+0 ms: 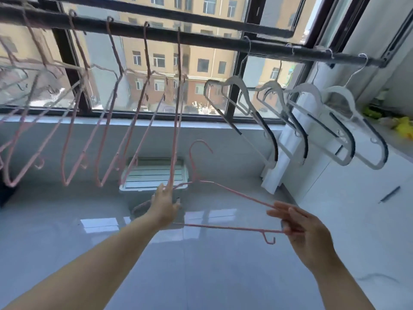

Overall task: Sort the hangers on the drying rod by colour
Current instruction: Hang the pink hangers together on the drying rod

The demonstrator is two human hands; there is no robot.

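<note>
The right hand [306, 233] pinches the right corner of a loose pink wire hanger [234, 193] between thumb and fingers, holding it nearly flat below the rod, hook up. The left hand [165, 204] is spread, fingers straight, its tips at the lower tip of the nearest hung pink hanger [177, 108]. Above, the dark drying rod [201, 42] carries pink hangers on the left and white hangers [234, 82] with dark grips on the right, before the window [156, 63].
</note>
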